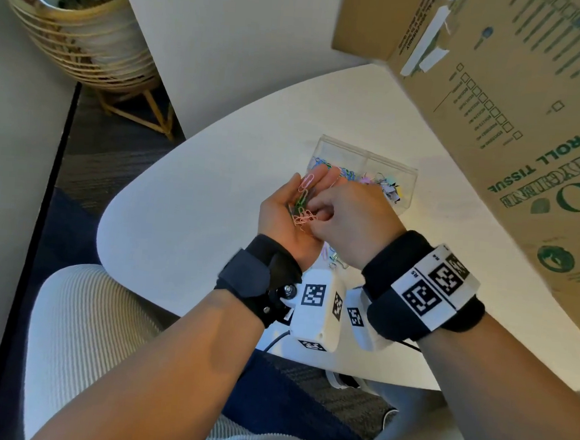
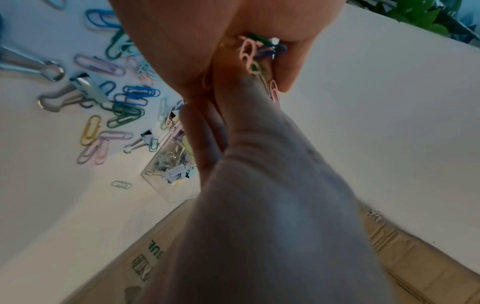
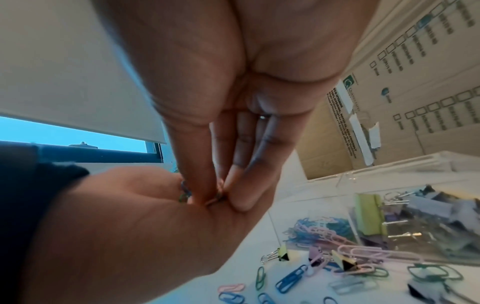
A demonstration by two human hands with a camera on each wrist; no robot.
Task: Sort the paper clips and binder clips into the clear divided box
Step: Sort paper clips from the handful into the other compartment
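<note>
- While our left hand [image 1: 289, 216] lies palm up and cups a small heap of paper clips [image 1: 302, 203], with fingers only gently curved under them, our right hand [image 1: 353, 221] reaches into that palm with thumb and fingertips [image 3: 207, 193] closed narrowly on one or more clips.
- We judge the task to be partly done. The clear divided box [image 1: 365, 153] stands on the table at about 12 o'clock from our hands; its left compartment already holds many paper clips [image 3: 319, 228] and its right compartment holds binder clips [image 1: 387, 188].
- Much work is left: loose paper clips [image 2: 130, 98] and some loose binder clips [image 3: 280, 255] lie scattered on the table [image 1: 197, 196] under and near our hands, and the handful in our palm is not yet in the box.
- For room, the large cardboard carton [image 1: 512, 115] stands close at 2 o'clock, near the box's right side, so movement to that side is limited.
- At 9 o'clock the table is free up to its rounded edge, beyond which is a drop to the floor.
- At 6 o'clock the table edge is just behind our wrists, so clips pushed toward us could fall.
</note>
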